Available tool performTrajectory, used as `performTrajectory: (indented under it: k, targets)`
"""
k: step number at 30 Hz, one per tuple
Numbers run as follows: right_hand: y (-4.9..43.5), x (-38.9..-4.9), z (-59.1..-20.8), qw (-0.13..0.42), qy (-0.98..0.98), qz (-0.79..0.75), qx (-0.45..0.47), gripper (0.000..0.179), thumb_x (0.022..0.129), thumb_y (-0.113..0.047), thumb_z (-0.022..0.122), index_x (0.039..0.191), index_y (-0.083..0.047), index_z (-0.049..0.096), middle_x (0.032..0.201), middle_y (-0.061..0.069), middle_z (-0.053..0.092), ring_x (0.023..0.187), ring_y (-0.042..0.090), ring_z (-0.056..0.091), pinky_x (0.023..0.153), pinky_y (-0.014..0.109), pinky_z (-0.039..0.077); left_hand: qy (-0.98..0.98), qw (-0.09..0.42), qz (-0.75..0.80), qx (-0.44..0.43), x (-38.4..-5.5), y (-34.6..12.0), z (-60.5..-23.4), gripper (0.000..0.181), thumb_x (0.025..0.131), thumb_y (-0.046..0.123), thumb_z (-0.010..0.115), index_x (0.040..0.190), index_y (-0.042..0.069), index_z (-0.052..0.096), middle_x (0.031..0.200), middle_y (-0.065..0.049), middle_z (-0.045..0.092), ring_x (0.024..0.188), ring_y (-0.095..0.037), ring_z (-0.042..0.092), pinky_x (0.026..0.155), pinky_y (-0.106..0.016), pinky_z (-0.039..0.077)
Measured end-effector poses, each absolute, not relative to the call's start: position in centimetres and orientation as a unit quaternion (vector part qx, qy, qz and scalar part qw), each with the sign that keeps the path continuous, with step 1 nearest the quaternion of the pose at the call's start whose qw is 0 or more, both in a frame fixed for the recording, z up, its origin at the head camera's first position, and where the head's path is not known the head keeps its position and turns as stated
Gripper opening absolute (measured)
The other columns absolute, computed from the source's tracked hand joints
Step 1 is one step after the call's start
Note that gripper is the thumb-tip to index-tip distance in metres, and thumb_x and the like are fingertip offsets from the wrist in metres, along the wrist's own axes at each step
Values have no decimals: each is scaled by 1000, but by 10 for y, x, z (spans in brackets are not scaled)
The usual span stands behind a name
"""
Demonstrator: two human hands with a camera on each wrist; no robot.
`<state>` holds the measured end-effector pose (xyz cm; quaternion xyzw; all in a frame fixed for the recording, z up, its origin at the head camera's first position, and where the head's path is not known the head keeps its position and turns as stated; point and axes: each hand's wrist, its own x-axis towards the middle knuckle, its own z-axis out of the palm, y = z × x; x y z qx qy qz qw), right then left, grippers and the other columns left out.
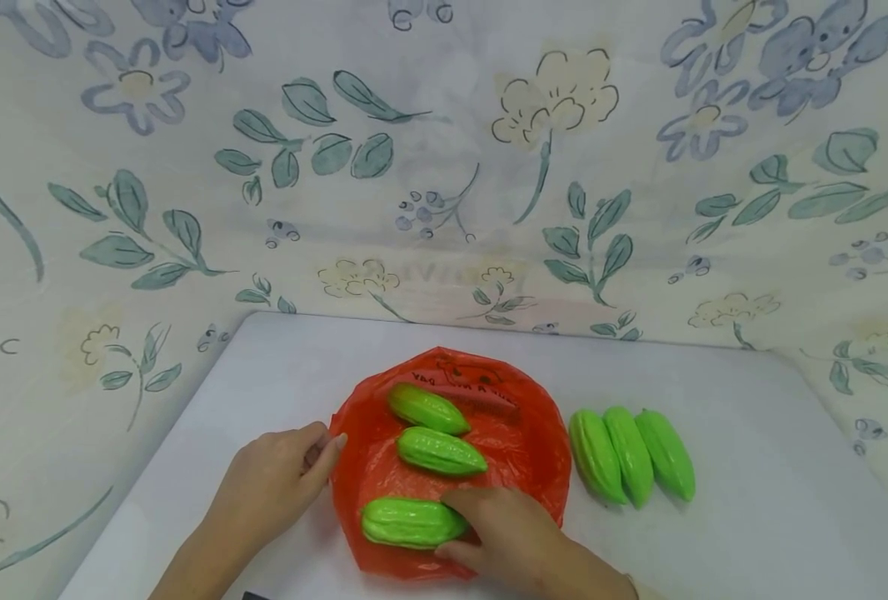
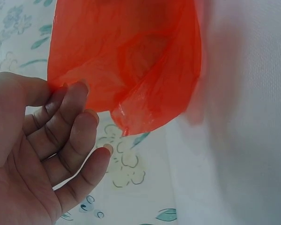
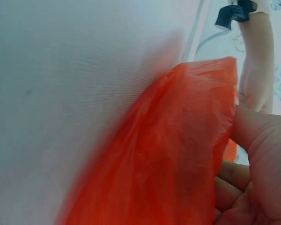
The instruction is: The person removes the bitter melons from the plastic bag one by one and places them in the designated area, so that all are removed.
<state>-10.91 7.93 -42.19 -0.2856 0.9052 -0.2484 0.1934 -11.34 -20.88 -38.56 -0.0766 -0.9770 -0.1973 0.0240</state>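
Observation:
An open red plastic bag (image 1: 549,433) lies spread on the white table, its rim standing up in a ring. Inside are three green, ridged bitter melons: the back one (image 1: 425,408), the middle one (image 1: 441,451) and the front one (image 1: 402,522). My right hand (image 1: 515,533) grips the front melon by its right end, thumb on the near side. At the bag's left side, my left hand (image 1: 275,475) pinches the rim; the left wrist view shows thumb and index finger at the red plastic (image 2: 126,56). In the right wrist view the bag wall (image 3: 164,150) hides the melon.
Right of the bag, three more bitter melons (image 1: 629,457) lie side by side on the white table (image 1: 759,500). Flower-patterned cloth (image 1: 451,208) rises behind the table and at its sides. A small dark object (image 1: 255,596) shows at the bottom edge.

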Motion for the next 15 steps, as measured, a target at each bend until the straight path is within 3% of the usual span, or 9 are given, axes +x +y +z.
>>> performTrajectory:
  k: [6,15]
  targets:
    - [82,-106,-420,191,900,-263,-289,43,91,-43,81,127,-25,68,104,-25,64,89,-5,58,83,26,56,-976,31,-201,-80,-114,-209,-386,28,99,25,70,77,19,54,58,9,46,55,-11,45,52,-24,40]
    - [93,-99,-407,163,916,-250,-269,55,93,-52,76,138,-25,62,120,-19,67,104,1,64,91,36,57,-976,21,-202,-73,-115,-209,-386,28,99,26,71,78,18,54,58,8,47,55,-12,46,53,-24,41]
